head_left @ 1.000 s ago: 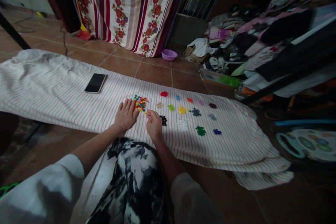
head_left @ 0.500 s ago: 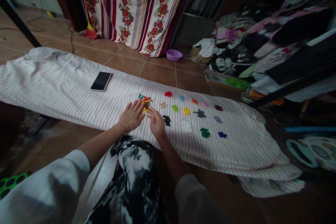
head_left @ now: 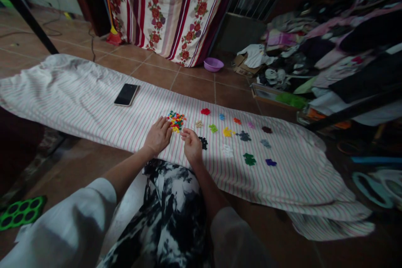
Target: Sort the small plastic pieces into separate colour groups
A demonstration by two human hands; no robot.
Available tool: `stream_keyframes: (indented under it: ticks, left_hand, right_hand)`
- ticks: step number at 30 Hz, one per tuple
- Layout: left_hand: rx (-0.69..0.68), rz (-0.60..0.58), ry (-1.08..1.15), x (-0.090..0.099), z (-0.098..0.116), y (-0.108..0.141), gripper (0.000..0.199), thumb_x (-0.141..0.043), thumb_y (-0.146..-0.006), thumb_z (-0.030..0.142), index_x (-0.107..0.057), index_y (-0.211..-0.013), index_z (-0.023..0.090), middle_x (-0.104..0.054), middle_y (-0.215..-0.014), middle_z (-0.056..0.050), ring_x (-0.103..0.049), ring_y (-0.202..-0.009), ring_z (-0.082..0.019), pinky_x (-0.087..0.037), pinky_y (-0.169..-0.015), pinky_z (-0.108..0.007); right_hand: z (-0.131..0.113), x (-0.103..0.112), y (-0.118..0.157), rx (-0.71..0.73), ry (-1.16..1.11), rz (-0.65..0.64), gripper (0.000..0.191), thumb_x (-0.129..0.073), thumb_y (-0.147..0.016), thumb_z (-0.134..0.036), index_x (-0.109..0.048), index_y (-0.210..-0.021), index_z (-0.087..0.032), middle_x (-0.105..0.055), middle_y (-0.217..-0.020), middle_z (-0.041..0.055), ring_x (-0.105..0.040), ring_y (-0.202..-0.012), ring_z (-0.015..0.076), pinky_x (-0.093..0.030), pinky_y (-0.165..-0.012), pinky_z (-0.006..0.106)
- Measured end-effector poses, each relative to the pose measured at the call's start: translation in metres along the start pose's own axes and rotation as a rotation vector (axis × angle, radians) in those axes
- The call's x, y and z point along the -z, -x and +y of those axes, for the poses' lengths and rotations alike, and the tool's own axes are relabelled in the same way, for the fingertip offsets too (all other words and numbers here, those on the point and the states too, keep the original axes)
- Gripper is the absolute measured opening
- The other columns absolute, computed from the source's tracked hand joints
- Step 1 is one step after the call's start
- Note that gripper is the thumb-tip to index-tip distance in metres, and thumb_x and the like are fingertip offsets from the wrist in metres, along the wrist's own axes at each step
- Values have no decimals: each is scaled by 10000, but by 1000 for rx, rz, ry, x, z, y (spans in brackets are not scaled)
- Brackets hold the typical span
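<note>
A mixed pile of small coloured pieces (head_left: pixel 177 122), mostly red, yellow, green and orange, lies on the striped cloth (head_left: pixel 150 99). Flat on the cloth at the pile's left edge, my left hand (head_left: pixel 158 136) has its fingers stretched out. My right hand (head_left: pixel 192 145) is just right of the pile, its fingers curled and thumb and fingertips close together; anything between them is too small to make out. Beside it are the black pieces (head_left: pixel 204 143), partly hidden by that hand. Beige pieces (head_left: pixel 199 124) and lime-green pieces (head_left: pixel 213 128) form small heaps farther right.
More single-colour heaps spread rightward, including red (head_left: pixel 205 111), yellow (head_left: pixel 228 132), dark grey (head_left: pixel 244 135), white (head_left: pixel 228 150), green (head_left: pixel 249 159) and purple (head_left: pixel 270 162). A phone (head_left: pixel 126 94) lies to the left. Beyond the cloth, a purple basin (head_left: pixel 213 65) sits on the tiled floor.
The mixed pile is more spread out and more of it shows. My left hand has drawn back to the pile's left edge; my right hand has moved slightly away from it. The view has shifted a little.
</note>
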State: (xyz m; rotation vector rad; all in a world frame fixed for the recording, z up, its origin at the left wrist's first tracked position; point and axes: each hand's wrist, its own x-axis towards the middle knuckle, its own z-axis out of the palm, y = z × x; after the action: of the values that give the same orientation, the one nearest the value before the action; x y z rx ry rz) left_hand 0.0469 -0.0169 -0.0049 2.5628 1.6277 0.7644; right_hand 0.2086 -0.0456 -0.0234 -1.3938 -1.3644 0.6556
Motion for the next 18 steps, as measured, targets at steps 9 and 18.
stream_keyframes:
  ticks: [9,18]
  left_hand:
    - [-164,-93,12,2,3,1,448,-317,-978,341,-546,-1314,153,-511,-1431,-122,-416,-1369,-239,-291,-1170,-467]
    - [-93,138,182,-5,-7,-1,348,-336,-951,241,-609,-1141,136,-628,-1228,-134,-511,-1253,-234,-432,-1094,-450]
  right_hand:
    - [4,0,-5,-112,-211,12,229,-405,-860,-245,-591,-980,-190,-708,-981,97,-696,-886,174,-573,-832,358]
    - [2,1,-6,-146,-262,-14,171,-518,-799,-299,-636,-879,-206,-715,-879,44,-682,-777,158,-574,-734,321]
